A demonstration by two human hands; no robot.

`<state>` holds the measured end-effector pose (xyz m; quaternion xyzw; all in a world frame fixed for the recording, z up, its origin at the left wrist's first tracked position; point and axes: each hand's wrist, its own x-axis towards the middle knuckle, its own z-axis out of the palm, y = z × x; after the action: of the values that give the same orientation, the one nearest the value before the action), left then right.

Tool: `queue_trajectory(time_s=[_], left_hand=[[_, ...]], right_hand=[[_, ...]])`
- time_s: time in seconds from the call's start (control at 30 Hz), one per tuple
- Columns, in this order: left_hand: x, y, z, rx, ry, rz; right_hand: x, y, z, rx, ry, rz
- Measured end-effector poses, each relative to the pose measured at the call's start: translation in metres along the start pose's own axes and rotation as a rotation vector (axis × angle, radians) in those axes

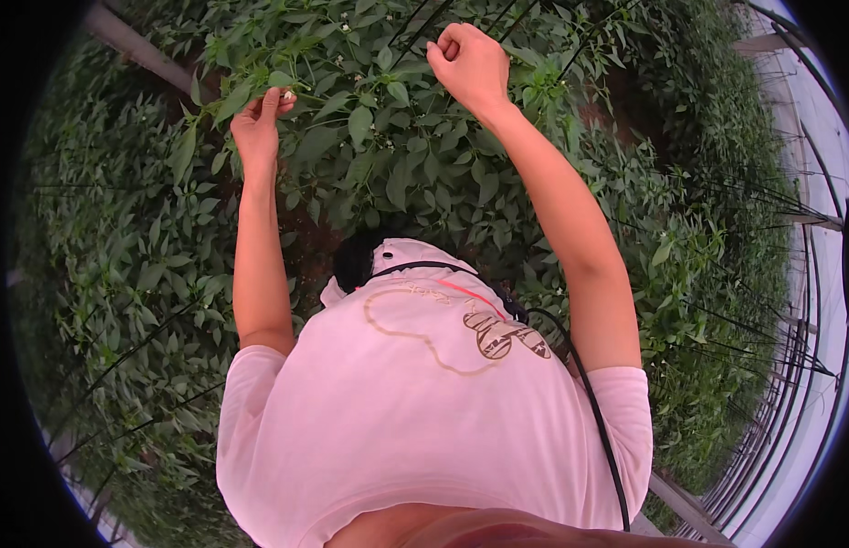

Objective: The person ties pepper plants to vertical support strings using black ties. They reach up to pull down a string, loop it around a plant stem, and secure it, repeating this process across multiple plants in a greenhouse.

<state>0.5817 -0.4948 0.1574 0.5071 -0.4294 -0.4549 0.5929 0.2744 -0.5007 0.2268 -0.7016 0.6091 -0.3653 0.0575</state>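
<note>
My left hand (pixel 258 130) reaches into the leafy top of a pepper plant (pixel 360 123). Its thumb and fingers pinch together at a small white flower (pixel 288 95), beside a broad green leaf (pixel 234 101). Higher up and to the right, my right hand (pixel 473 68) is raised over the foliage, its fingers curled inward. Dark support strings (pixel 431 20) run close to that hand. Whether anything thin sits inside the curled fingers cannot be made out.
Dense rows of plants (pixel 136 226) stand on both sides, with more black strings (pixel 143 346) slanting through them. Reddish soil (pixel 304 236) shows between stems. A pole (pixel 140 44) crosses at upper left. Greenhouse sheeting (pixel 818 226) curves along the right. A black cable (pixel 599 411) hangs over my shirt.
</note>
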Motion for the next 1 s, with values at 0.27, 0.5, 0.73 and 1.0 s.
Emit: queue_trajectory(time_s=[0.27,0.5,0.73,1.0], left_hand=[[0.03,-0.011,-0.005,-0.094,0.013,-0.08],[0.033,-0.008,0.001,-0.105,-0.186,0.042],[0.023,0.027,0.047,0.157,-0.403,0.001],[0.027,0.038,0.135,0.059,-0.53,-0.025]], right_hand=[[-0.002,0.029,0.01,0.217,-0.061,0.238],[0.011,0.022,0.015,0.059,-0.557,0.241],[0.03,0.034,0.026,0.015,-0.62,0.225],[0.052,0.015,-0.026,0.137,-0.572,-0.143]])
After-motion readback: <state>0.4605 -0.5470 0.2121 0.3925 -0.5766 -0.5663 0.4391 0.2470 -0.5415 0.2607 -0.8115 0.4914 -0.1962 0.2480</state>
